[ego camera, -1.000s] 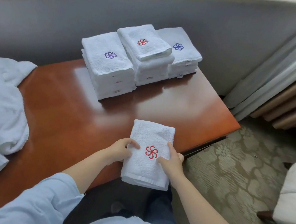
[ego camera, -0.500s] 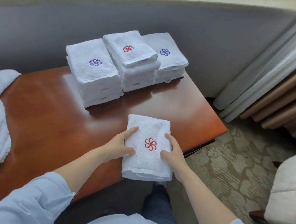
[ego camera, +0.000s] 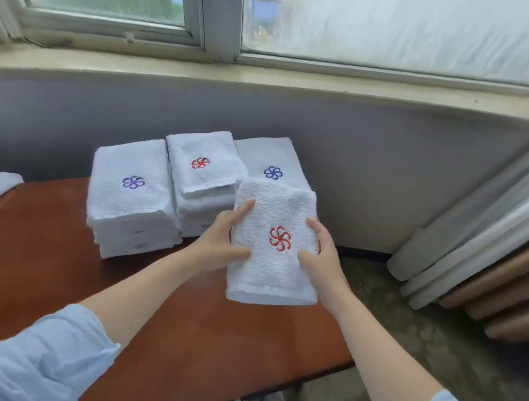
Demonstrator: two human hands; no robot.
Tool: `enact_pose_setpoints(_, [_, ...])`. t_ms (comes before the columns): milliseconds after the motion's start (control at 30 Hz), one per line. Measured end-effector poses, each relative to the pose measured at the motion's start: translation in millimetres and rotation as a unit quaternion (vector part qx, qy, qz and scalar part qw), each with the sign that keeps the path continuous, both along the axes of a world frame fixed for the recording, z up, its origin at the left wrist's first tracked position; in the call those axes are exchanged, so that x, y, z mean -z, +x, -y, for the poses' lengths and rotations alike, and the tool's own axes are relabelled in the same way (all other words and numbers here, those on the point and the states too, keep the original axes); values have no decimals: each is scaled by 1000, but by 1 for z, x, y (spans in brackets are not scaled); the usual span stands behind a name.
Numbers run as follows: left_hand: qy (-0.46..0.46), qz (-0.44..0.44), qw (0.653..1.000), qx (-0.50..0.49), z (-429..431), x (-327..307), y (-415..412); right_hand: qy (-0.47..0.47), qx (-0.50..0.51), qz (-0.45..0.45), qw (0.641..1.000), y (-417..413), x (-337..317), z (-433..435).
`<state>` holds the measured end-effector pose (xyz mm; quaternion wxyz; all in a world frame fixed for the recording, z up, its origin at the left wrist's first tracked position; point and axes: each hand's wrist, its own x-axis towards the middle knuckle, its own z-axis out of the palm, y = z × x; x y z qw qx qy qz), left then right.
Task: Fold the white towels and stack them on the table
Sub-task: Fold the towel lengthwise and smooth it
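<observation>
Folded towel (ego camera: 271, 270) is held above the table (ego camera: 37, 268). Left hand (ego camera: 218, 241) pinches its left edge, right hand (ego camera: 323, 258) its right edge. Thumbs on top, lower fingers hidden underneath. Long axis points away from the person. Beyond it, red-logo stack (ego camera: 202, 169) sits ahead-left, nearer the left hand. Blue-logo stack (ego camera: 273, 156) is straight behind, partly covered. Likely target is the red stack, since the logo matches.

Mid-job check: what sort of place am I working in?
Likely a hotel room: stacks of matching logo-embroidered white towels, a polished wooden table under a window, and heavy layered curtains on the right.
</observation>
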<state>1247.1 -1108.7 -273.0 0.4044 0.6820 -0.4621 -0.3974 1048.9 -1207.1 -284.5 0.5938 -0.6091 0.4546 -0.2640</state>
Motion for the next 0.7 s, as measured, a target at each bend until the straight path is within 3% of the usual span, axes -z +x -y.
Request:
enact_pose_setpoints(333, [-8, 73, 994, -79, 132, -48, 27, -35, -106, -9, 994, 46, -48, 168])
enact_pose_setpoints(700, [121, 86, 984, -99, 207, -32, 97, 7, -175, -33, 984, 122, -23, 253])
